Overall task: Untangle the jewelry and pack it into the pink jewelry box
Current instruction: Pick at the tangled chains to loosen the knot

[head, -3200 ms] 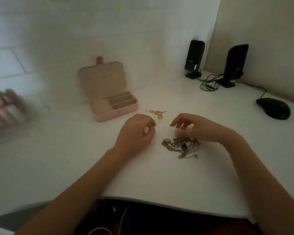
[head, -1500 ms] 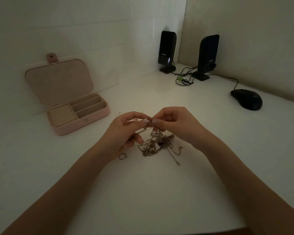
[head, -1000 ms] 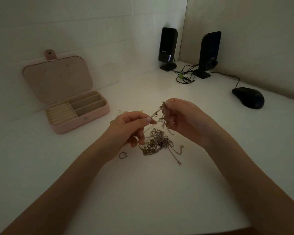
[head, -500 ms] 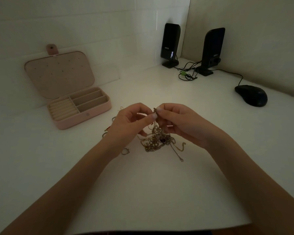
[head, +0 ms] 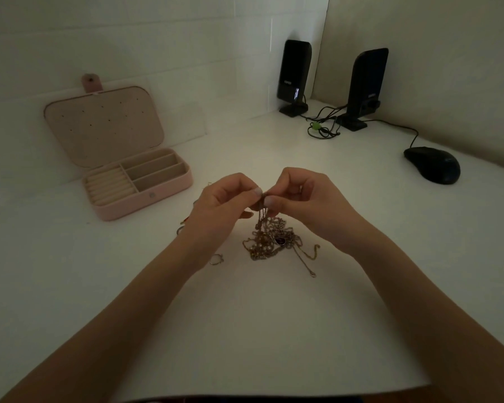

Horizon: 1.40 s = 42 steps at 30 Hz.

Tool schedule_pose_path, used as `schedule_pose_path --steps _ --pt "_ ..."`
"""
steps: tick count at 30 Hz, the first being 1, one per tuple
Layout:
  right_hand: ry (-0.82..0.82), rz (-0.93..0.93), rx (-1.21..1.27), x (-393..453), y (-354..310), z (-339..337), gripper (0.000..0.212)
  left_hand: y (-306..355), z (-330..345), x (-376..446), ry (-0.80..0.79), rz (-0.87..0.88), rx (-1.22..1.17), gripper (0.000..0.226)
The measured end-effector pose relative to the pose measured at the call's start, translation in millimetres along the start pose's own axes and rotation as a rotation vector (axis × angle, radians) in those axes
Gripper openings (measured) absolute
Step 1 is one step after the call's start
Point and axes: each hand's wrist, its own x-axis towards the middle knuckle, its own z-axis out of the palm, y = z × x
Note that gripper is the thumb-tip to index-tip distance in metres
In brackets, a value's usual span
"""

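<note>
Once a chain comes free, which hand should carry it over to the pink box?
Probably the left hand: the open jewelry box sits on its side of the tangled chains, while the right hand would have to cross over.

pink jewelry box [head: 146, 196], gold chains [head: 269, 241], black mouse [head: 432, 165]

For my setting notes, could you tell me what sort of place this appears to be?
Probably a home or office computer desk in a corner: two black speakers with cables, a black computer mouse, and a white desktop against pale walls.
</note>
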Motion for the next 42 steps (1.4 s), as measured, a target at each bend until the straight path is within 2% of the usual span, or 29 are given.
schedule_pose_path --steps 5,10,13,18,22,28,32,34,38,40,42 --pt "0.058 0.044 0.013 -0.5 -2.1 -0.3 0.009 0.8 1.5 0.5 0.019 -0.053 0.024 0.022" --pt "0.035 0.167 0.328 0.4 -6.4 -0.2 0.014 2.4 6.1 -3.4 -0.178 -0.154 0.023 0.028" --pt "0.102 0.220 0.502 2.5 -8.1 -2.4 0.018 3.5 6.9 -5.5 -0.263 -0.146 0.109 0.030" --pt "0.180 0.242 0.638 2.9 -10.2 -12.3 0.021 6.4 3.3 -4.3 -0.215 -0.153 0.138 0.032" --pt "0.137 0.225 0.563 1.2 -12.0 -11.9 0.018 7.0 0.2 -3.6 -0.192 -0.159 0.079 0.023" --pt "0.121 0.124 0.546 1.0 -13.1 -12.7 0.001 6.3 -0.3 -4.8 -0.241 -0.112 0.234 0.018" --pt "0.091 0.089 0.634 -0.5 -13.4 -16.9 0.006 2.3 -0.4 -1.0 -0.175 -0.093 0.207 0.028" --pt "0.078 0.116 0.618 -1.3 -15.1 -17.8 0.006 -0.7 -1.7 0.4 -0.085 -0.045 0.187 0.027" --pt "0.161 0.188 0.449 0.0 -15.2 -24.2 0.010 -2.2 -7.6 5.5 0.152 -0.011 -0.071 0.029" --pt "0.180 0.201 0.285 0.3 -13.2 -28.1 0.007 1.5 -9.6 9.1 0.213 -0.053 -0.291 0.032" --pt "0.157 0.211 0.069 -0.1 -10.8 -31.2 0.013 6.6 -10.0 10.0 0.223 -0.103 -0.468 0.032"
